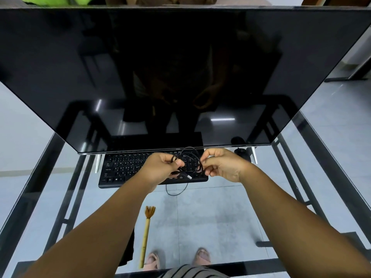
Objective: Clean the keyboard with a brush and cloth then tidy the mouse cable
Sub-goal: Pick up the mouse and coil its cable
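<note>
I get even, cool indoor light. The dark monitor beyond my hands mirrors two ceiling lamps as bright streaks. The glass counter gives faint glare. Straight edges bow outward near the frame borders; focus is sharp centrally.

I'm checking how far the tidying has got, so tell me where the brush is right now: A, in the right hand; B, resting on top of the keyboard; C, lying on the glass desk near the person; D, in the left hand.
C: the brush lies on the glass desk, while the left hand and right hand both hold the coiled cable above the keyboard.
</note>
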A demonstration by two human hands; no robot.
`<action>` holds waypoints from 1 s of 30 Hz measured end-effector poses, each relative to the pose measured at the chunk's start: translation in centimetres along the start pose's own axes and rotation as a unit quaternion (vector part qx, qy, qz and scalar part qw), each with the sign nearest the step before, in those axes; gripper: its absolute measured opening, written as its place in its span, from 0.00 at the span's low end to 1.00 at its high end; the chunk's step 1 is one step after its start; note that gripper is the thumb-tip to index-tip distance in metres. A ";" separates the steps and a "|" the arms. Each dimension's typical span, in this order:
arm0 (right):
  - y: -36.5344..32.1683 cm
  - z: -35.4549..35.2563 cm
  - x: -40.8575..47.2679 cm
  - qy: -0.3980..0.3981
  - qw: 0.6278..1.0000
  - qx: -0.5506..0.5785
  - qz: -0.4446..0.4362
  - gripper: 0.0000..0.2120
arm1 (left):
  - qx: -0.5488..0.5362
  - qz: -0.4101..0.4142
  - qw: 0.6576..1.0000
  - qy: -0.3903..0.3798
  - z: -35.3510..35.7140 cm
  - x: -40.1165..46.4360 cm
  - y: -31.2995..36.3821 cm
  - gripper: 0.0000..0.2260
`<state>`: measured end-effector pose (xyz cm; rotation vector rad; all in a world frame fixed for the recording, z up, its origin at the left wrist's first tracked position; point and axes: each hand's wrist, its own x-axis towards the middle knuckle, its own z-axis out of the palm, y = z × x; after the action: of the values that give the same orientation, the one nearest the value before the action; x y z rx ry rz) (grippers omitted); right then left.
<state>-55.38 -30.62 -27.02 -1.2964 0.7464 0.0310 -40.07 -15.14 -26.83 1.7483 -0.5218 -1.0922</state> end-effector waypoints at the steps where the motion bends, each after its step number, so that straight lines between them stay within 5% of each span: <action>1: 0.0 0.0 0.0 -0.003 1.000 0.025 -0.004 0.08 | 0.000 -0.001 1.000 0.002 0.0 0.0 0.0 0.06; 4: -0.2 0.2 -0.1 0.014 0.998 0.044 -0.032 0.11 | 0.016 -0.004 1.000 -0.001 -0.1 0.1 0.0 0.06; 8: 0.0 0.6 0.1 0.048 0.993 -0.068 -0.086 0.07 | 0.014 -0.009 1.000 0.008 0.2 0.1 0.2 0.06; 13: 0.6 0.5 0.2 0.040 0.993 -0.094 -0.065 0.10 | -0.036 -0.032 0.999 0.023 0.9 0.2 0.1 0.06; 22: 2.5 -0.9 0.0 0.101 0.991 -0.030 -0.079 0.10 | -0.276 -0.026 0.959 -0.062 2.1 0.0 -1.1 0.11; 30: 4.9 -1.9 0.1 0.109 0.991 -0.027 -0.074 0.10 | -0.288 -0.057 0.953 0.070 5.7 1.3 -2.2 0.09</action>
<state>-58.25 -30.81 -31.45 -1.4196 0.8371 -0.2145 -44.57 -18.09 -30.07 1.3323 -0.0010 -1.0576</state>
